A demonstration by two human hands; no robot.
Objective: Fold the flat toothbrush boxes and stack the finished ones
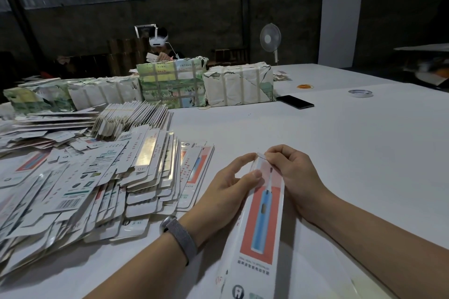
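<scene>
While both hands meet over the white table (340, 153), one toothbrush box (262, 221) runs lengthwise between them, its far end at about 12 o'clock and its near end reaching the bottom edge of the view at 6 o'clock. At 9 o'clock of the box's far end, the left hand (230, 187) presses its thumb on the printed face, with the index finger stretched along the left edge, so it is clamped on the box. At 3 o'clock of that same end, the right hand (289, 170) has its fingers curled and pinched closed on the top corner flap. A grey wristband (179, 235) sits on the left wrist. Toward 9 o'clock from the hands lies a loose heap of flat boxes (97, 177), just beside the left hand. Wrapped bundles (238, 85) stand at 12 o'clock, well apart, with a phone (295, 102) and a tape roll (360, 93) toward 1 o'clock.
</scene>
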